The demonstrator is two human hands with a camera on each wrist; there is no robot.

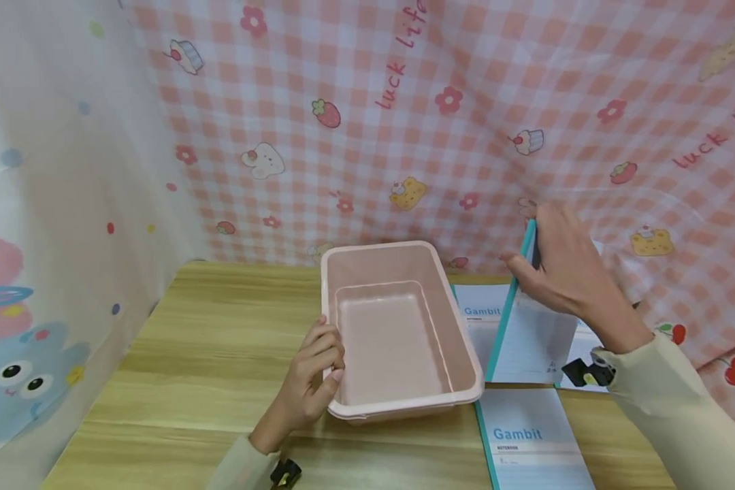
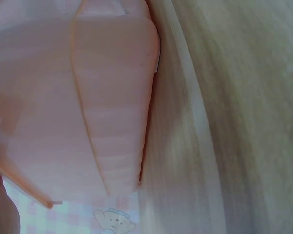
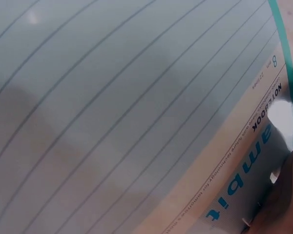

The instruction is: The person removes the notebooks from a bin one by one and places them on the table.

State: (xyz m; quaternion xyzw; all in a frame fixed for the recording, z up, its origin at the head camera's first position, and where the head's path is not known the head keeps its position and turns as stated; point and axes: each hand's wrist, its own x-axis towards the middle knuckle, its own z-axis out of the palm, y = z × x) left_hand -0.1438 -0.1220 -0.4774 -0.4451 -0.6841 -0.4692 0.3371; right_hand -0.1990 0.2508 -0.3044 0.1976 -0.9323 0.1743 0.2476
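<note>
My right hand [image 1: 560, 262] grips a notebook [image 1: 529, 340] by its upper end. The notebook is tilted up, its teal spine to the left, just right of a pink plastic basin [image 1: 388, 347]. In the right wrist view the lined cover of that notebook [image 3: 136, 107] fills most of the picture, with fingers at the right edge. My left hand [image 1: 312, 378] holds the left rim of the basin, fingers bent over it. From the left wrist view, the basin's outer side [image 2: 112, 97] shows above the wood. Inside the basin only its bare floor shows.
Another Gambit notebook [image 1: 533, 435] lies flat at the front right. One more notebook [image 1: 480, 309] lies behind the raised one, and part of another [image 1: 588, 344] shows beneath the right wrist. Behind the wooden table [image 1: 239, 327] hangs a checked cloth [image 1: 355, 150].
</note>
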